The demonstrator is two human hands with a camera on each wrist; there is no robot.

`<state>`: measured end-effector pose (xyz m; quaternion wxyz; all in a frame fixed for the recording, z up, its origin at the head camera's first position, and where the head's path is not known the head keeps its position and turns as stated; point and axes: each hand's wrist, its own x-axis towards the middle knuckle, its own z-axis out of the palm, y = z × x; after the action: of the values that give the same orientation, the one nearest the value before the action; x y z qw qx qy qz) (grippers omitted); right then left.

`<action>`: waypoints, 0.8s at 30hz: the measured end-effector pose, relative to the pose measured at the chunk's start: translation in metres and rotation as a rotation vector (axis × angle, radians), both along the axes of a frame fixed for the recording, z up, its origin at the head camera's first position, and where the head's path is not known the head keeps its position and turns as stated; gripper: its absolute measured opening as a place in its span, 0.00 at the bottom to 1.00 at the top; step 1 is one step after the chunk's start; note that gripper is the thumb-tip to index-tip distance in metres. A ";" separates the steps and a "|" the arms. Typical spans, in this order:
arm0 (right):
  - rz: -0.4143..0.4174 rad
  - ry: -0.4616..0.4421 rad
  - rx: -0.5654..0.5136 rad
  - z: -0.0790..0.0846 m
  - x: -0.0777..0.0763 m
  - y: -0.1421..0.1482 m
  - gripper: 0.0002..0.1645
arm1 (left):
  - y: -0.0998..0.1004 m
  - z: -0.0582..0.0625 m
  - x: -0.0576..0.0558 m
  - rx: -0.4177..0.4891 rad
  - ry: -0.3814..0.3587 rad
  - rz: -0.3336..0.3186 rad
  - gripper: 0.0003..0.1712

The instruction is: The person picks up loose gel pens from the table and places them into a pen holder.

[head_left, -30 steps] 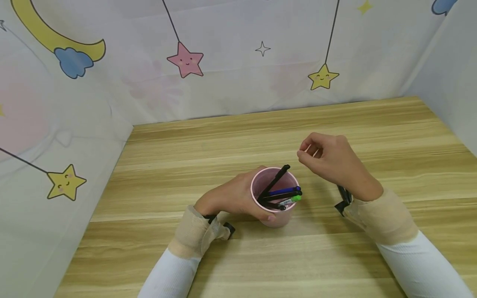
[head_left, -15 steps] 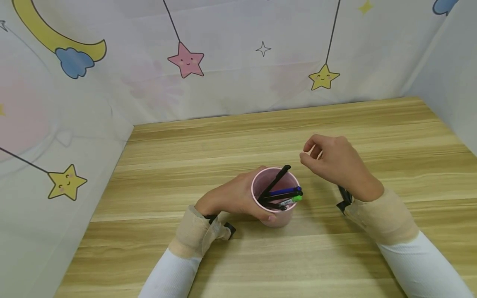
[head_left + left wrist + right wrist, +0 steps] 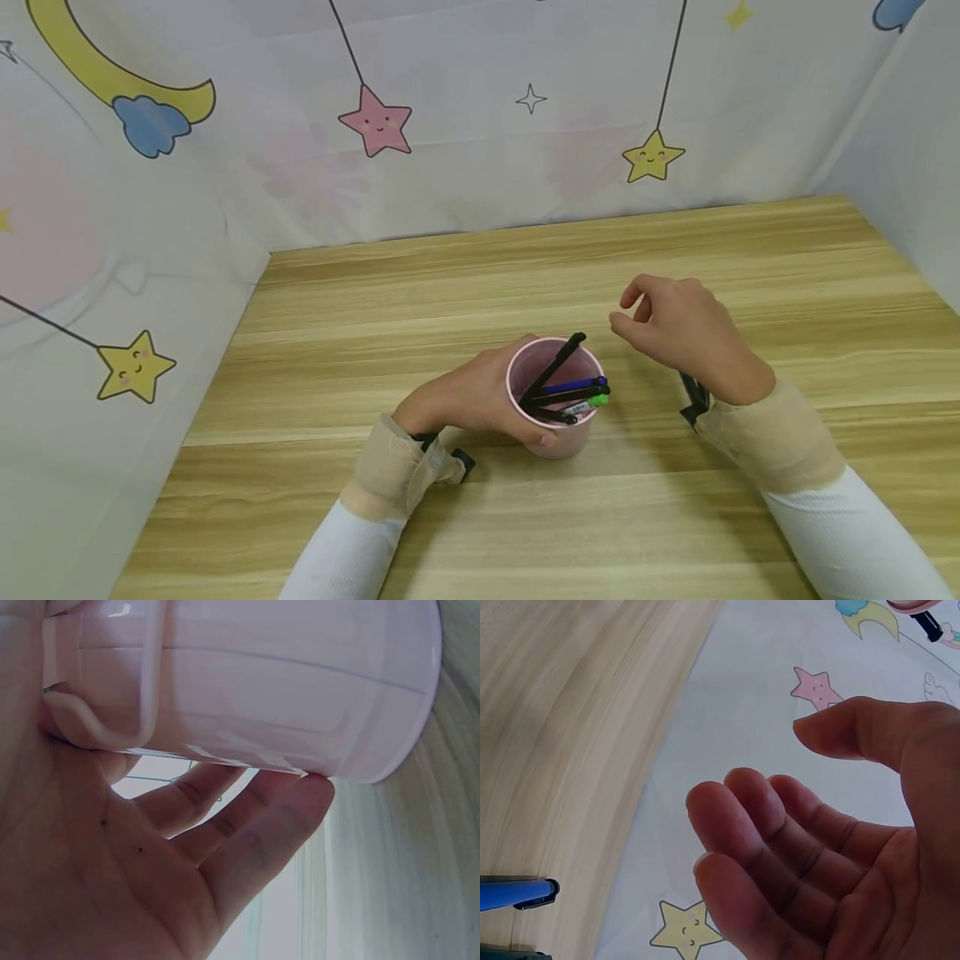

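Observation:
In the head view my left hand (image 3: 480,392) grips a pink pen cup (image 3: 557,446) from its left side, thumb along the near side. Several pens lean in the cup: a black pen (image 3: 558,358) tilted up, a blue pen (image 3: 572,386), and a marker with a green end (image 3: 597,401). Up close, the cup (image 3: 270,682) shows a looped handle (image 3: 154,675), with fingers (image 3: 262,840) against its wall. My right hand (image 3: 675,321) hovers right of the cup with nothing in it, its fingers (image 3: 735,825) loosely bent and thumb apart from them.
A wood-grain table (image 3: 375,308) lies under both hands. White cloth (image 3: 465,167) printed with stars and a moon hangs behind and at the left. In the right wrist view, a blue pen-like end (image 3: 517,892) shows at the lower left edge.
My right hand has shifted slightly right, away from the cup, and its thumb and forefinger have spread further apart. My left hand and the cup have stayed put.

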<state>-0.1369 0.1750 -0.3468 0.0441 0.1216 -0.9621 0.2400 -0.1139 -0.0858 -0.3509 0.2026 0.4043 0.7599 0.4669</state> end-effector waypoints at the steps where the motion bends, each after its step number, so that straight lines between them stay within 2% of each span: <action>1: -0.002 -0.006 0.007 0.000 0.000 0.000 0.13 | 0.000 0.000 0.000 -0.002 0.000 0.002 0.49; 10: -0.027 -0.052 0.075 -0.003 -0.003 0.004 0.18 | 0.000 -0.001 0.000 0.002 0.008 0.002 0.48; 16: -0.037 -0.082 0.100 -0.005 -0.003 0.006 0.21 | 0.000 -0.001 0.001 -0.019 0.022 0.025 0.48; 24: -0.025 -0.129 0.147 -0.005 -0.004 0.010 0.24 | -0.002 -0.030 -0.012 -0.046 0.078 0.041 0.51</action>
<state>-0.1406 0.1852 -0.3521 -0.0238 0.0967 -0.9794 0.1755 -0.1256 -0.0878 -0.3814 0.1727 0.4019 0.7857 0.4374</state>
